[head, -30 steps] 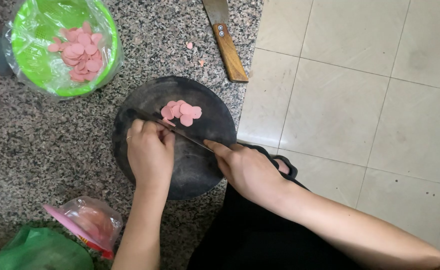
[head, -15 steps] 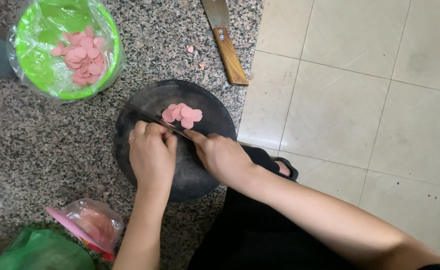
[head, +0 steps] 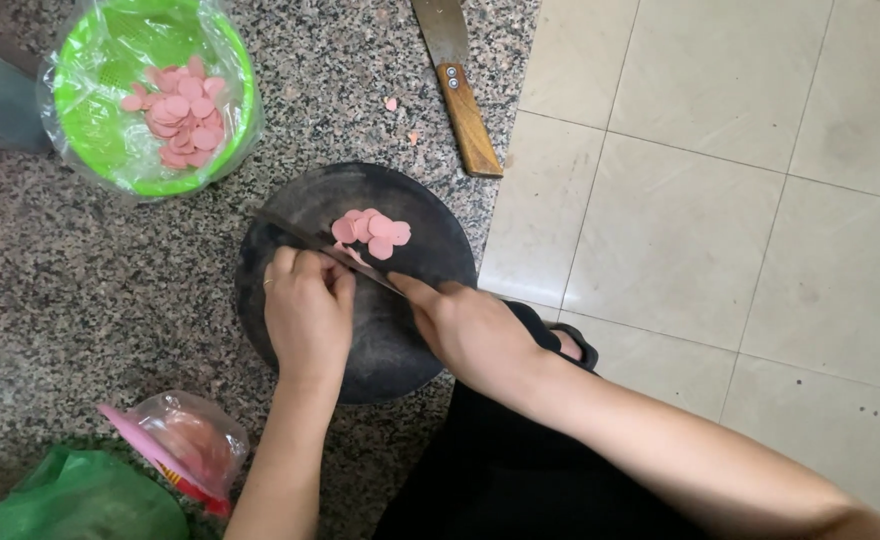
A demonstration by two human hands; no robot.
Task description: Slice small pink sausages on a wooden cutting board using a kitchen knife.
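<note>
- Left hand (head: 308,312): fingers curled down and bunched together, knuckles up, pressing on something at the near edge of the sausage pile. The piece under the fingertips is hidden; only a sliver of pink shows beside the index finger. A thin ring sits on one finger.
- Right hand (head: 468,330): closed around the handle of a knife (head: 325,243), index finger stretched forward along the top. The handle itself is covered by the hand.
- Knife blade: long, dark, running up and to the left from the right hand, passing just in front of the left fingertips, edge down on the board.
- Round dark cutting board (head: 400,350): lies on the speckled granite floor (head: 80,290); both hands rest over its middle.
- Pink sausage slices (head: 372,230): small heap of thin round discs on the far half of the board, just beyond the blade.
- Cleaver with a wooden handle (head: 457,85): lies flat on the granite beyond the board, well apart from both hands, handle toward the tiled floor (head: 710,200). Two or three pink scraps lie near it.
- Green colander lined with clear plastic (head: 110,120): far left, holding more pink slices.
- Clear plastic bag with pink contents (head: 185,445): near left, beside the left forearm.
- Green plastic bag (head: 70,500): bottom left corner, touching the clear bag.
- Dark sandal (head: 570,340): just behind the right wrist.
</note>
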